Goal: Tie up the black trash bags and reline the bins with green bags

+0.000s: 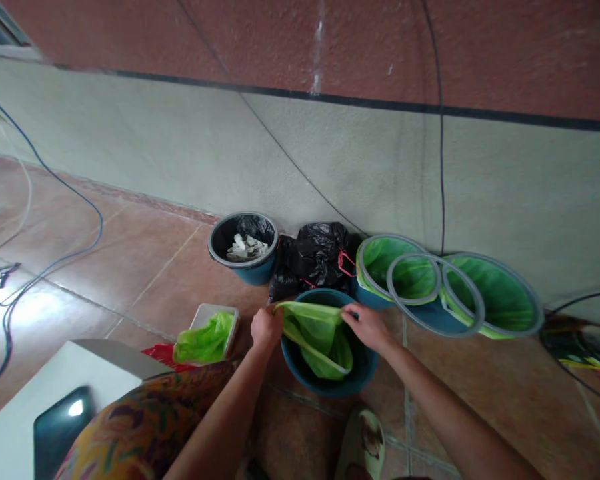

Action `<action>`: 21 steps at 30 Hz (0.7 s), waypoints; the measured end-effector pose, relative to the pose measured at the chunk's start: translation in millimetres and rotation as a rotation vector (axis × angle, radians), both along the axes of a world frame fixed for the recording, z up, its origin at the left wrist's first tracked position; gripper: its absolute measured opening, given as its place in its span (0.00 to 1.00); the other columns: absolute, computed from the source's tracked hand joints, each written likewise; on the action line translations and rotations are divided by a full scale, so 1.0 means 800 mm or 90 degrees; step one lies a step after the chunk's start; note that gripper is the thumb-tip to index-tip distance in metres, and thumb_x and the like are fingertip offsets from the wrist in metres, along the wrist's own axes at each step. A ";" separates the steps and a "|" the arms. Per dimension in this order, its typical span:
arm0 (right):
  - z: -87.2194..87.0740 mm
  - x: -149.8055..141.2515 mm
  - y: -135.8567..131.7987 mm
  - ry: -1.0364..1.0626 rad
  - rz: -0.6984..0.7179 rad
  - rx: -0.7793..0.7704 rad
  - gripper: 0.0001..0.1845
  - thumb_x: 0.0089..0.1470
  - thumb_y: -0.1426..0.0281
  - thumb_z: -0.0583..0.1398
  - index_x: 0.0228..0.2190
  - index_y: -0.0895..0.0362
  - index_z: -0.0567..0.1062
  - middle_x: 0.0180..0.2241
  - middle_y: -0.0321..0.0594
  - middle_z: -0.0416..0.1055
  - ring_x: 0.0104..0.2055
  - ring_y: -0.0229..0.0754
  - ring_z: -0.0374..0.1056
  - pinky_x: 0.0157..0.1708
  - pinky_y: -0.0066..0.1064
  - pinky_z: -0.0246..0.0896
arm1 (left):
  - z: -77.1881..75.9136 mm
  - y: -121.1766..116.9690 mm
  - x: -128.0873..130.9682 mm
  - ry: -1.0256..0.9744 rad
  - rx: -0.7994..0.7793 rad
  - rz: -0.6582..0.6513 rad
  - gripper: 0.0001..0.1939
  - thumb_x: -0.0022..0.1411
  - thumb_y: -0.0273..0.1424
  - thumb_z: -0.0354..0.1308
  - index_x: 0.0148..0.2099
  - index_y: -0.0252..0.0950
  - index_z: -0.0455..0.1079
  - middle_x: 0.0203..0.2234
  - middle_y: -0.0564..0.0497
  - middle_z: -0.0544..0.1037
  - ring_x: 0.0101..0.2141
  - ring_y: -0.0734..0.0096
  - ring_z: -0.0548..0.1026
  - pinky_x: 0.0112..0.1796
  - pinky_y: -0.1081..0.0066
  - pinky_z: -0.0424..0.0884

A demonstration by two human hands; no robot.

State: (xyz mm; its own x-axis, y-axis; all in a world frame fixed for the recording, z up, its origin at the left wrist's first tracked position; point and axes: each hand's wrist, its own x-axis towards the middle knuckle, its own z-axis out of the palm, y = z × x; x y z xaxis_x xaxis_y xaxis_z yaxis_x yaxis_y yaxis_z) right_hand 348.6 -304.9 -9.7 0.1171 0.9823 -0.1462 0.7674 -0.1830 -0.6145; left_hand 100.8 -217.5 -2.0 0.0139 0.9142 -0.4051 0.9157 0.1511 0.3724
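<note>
A green bin liner [317, 333] hangs partly inside a blue trash bin [300, 383] on the floor in front of me. My left hand [267, 327] pinches the liner's edge at the bin's left side. On the other side, my right hand [365, 325] grips the same edge, so the rim of the liner is stretched between the two hands. The lower part of the liner droops into the bin. A loose grey ring [475, 310] leans across two neighbouring bins to the right.
Two bins lined in green, a left one [375, 257] and a right one [505, 293], stand by the wall. Black garbage bags [320, 247] and a bin with crumpled paper [247, 267] sit behind. A tub of green liners [207, 337], a phone [63, 427] and cables [93, 200] are at left.
</note>
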 end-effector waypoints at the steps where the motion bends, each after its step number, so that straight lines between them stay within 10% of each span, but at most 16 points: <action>1: -0.002 0.004 0.005 0.010 -0.065 0.011 0.18 0.60 0.59 0.51 0.31 0.56 0.77 0.34 0.42 0.76 0.36 0.42 0.71 0.38 0.31 0.62 | 0.003 0.003 0.000 0.015 -0.001 -0.014 0.19 0.65 0.38 0.48 0.47 0.37 0.77 0.40 0.40 0.81 0.43 0.56 0.78 0.40 0.68 0.69; 6: -0.016 0.018 0.029 -0.124 -0.238 0.028 0.18 0.58 0.57 0.54 0.29 0.54 0.77 0.27 0.40 0.76 0.29 0.41 0.68 0.29 0.30 0.54 | 0.023 0.019 0.011 0.076 -0.014 -0.118 0.20 0.61 0.31 0.53 0.54 0.36 0.71 0.47 0.38 0.77 0.50 0.52 0.74 0.47 0.62 0.68; 11: -0.022 0.015 0.049 -0.119 -0.222 0.037 0.16 0.58 0.60 0.54 0.32 0.53 0.79 0.30 0.41 0.77 0.32 0.42 0.69 0.29 0.30 0.53 | 0.036 0.039 0.068 -0.065 0.122 -0.278 0.32 0.55 0.25 0.56 0.63 0.36 0.62 0.57 0.41 0.70 0.55 0.56 0.68 0.54 0.63 0.64; 16: -0.020 0.018 0.066 -0.025 -0.219 0.079 0.17 0.57 0.59 0.54 0.33 0.53 0.79 0.31 0.41 0.78 0.33 0.43 0.70 0.32 0.31 0.56 | 0.014 0.065 0.125 -0.141 0.024 -0.461 0.14 0.61 0.33 0.54 0.45 0.33 0.76 0.39 0.44 0.80 0.40 0.64 0.76 0.42 0.71 0.68; 21: -0.016 0.037 0.065 0.109 -0.154 0.030 0.16 0.53 0.57 0.57 0.31 0.54 0.79 0.30 0.40 0.78 0.32 0.42 0.70 0.34 0.31 0.59 | -0.010 0.090 0.127 -0.168 0.034 -0.385 0.12 0.59 0.29 0.53 0.35 0.33 0.79 0.26 0.49 0.78 0.29 0.70 0.73 0.33 0.74 0.65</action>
